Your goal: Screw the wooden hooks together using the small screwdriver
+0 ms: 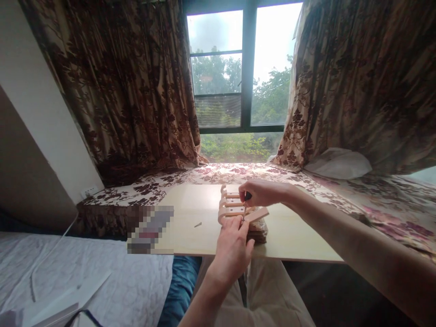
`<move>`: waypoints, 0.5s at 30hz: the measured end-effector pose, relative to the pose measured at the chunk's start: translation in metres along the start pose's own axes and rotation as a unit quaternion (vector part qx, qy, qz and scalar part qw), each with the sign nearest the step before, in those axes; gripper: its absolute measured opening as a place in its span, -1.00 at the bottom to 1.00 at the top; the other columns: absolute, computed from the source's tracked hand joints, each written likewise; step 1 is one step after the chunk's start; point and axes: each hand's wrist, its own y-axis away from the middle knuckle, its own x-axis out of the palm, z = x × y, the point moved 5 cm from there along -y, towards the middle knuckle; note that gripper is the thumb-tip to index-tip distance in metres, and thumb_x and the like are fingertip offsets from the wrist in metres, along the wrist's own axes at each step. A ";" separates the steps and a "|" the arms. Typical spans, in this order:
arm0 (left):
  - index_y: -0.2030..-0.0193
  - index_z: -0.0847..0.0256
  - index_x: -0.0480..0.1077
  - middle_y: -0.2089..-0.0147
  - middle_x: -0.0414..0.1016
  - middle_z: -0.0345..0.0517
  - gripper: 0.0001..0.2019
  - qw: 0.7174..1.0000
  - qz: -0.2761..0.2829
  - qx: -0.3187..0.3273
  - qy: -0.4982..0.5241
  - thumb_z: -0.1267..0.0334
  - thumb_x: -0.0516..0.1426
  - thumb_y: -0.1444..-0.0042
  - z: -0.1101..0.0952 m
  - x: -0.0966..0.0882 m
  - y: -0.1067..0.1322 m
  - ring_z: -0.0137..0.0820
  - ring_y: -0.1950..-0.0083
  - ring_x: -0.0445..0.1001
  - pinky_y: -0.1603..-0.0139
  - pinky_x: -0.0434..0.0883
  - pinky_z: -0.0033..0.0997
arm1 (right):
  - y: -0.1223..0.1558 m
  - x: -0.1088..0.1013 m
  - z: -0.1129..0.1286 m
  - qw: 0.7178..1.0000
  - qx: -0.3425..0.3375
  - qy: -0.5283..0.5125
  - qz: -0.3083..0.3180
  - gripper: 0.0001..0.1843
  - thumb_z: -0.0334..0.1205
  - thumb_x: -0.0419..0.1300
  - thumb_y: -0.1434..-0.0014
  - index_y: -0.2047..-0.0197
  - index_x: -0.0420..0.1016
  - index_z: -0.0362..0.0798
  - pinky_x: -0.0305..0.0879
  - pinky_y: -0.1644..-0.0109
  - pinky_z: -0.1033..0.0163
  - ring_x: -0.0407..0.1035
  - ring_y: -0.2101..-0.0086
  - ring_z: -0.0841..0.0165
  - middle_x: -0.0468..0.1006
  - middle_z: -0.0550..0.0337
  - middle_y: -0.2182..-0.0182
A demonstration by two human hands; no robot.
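Observation:
My right hand (257, 192) is wrapped around the black handle of a screwdriver (248, 196). Its thin shaft points down at a wooden assembly (232, 210) made of pale slats with curved ends and dark holes. Close to the screwdriver's tip, the fingers of my left hand (234, 243) are closed on the near part of this assembly. What lies under those fingers is hidden. A flat wooden piece (259, 214) sticks out to the right at an angle. Under it is a brownish stack (258, 235) that looks wrapped in clear plastic.
A small screw (198, 224) lies on the pale board (187, 204), left of the assembly. A pixelated patch covers the board's left end. Behind is a floral-covered ledge (163, 187), with curtains (143, 91) and a window. A white quilted bed (102, 272) is at left.

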 end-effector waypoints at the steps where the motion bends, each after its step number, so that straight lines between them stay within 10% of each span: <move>1: -0.22 0.25 0.29 -0.25 0.30 0.07 -0.52 1.000 -0.003 -0.005 0.001 0.30 0.09 -0.13 0.000 0.001 0.000 -0.13 -0.26 0.24 -0.33 0.17 -0.10 | 0.000 0.000 0.000 1.000 0.002 0.003 -0.001 -0.79 -0.43 0.22 -0.03 0.22 0.57 -0.17 0.13 0.40 0.44 0.34 0.42 0.46 0.56 0.14 0.38; 15: -0.24 0.27 0.29 -0.28 0.28 0.04 -0.48 0.999 -0.007 -0.046 0.014 0.24 0.07 -0.12 0.004 0.005 0.003 -0.11 -0.30 0.18 -0.39 0.06 -0.11 | -0.014 -0.005 0.005 0.998 0.034 0.041 0.036 -0.67 -0.35 0.28 0.00 0.11 0.55 -0.15 0.12 0.39 0.40 0.35 0.33 0.39 0.57 0.08 0.26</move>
